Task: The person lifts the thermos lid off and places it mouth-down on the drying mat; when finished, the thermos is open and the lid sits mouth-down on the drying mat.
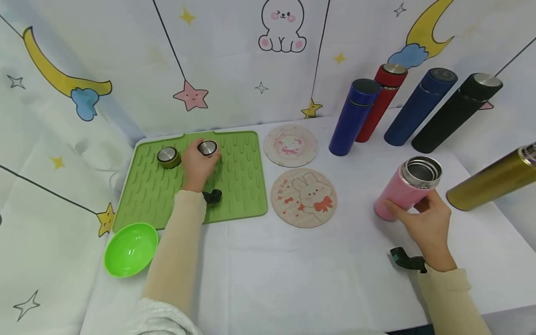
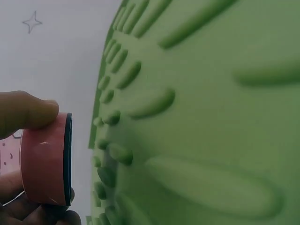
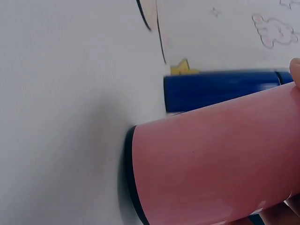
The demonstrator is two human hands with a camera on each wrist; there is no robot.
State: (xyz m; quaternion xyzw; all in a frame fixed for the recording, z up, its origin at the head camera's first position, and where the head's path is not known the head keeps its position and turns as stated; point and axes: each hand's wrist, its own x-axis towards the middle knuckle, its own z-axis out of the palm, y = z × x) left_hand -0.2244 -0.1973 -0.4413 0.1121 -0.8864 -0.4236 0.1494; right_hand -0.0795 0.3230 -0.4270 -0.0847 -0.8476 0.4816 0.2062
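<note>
My left hand (image 1: 197,168) holds a pink bottle cap (image 1: 208,148) with a silver top over the green ridged mat (image 1: 234,195). In the left wrist view, thumb and fingers grip the cap (image 2: 45,159) on either side, and a gap shows between its dark rim and the mat. An olive cap (image 1: 168,157) sits on the mat just left of that hand. At the right, my right hand (image 1: 431,228) grips a pink vacuum flask (image 1: 398,193) whose steel mouth is uncovered. The flask's dark base (image 3: 133,173) is near the white table; contact is hard to tell.
Behind the pink flask stand a blue flask (image 1: 351,118), a red flask (image 1: 377,114), a dark blue flask (image 1: 414,111) and a black flask (image 1: 450,116). A gold flask (image 1: 490,181) is far right. Two round coasters (image 1: 284,207) lie mid-table; a green bowl (image 1: 130,251) is front left.
</note>
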